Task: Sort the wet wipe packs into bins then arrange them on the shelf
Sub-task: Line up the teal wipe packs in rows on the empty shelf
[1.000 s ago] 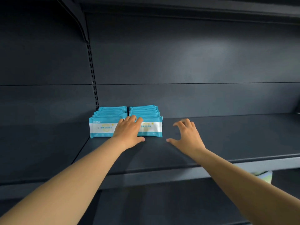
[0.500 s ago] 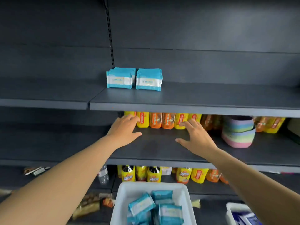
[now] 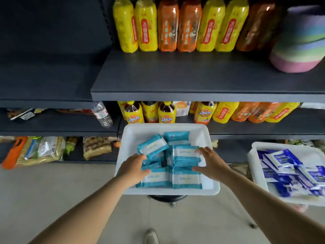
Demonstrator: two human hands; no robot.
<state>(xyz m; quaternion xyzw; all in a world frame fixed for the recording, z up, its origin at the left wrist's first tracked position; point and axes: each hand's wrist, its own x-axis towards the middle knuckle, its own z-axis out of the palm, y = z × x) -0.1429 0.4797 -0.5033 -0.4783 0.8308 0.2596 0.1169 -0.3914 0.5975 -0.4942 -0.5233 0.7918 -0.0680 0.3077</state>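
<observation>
Now restocking | teal wet wipe packs [image 3: 177,166] heaped mid white bin [image 3: 207,134] | left hand [image 3: 133,169] spread over packs near left wall, right hand [image 3: 210,163] spread near right wall, neither gripping | next: gather a stack, lift to shelf

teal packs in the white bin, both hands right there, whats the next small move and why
Probably close both hands on a few teal packs: the left hand and right hand flank the loose pile in the bin, holding nothing yet.
</observation>
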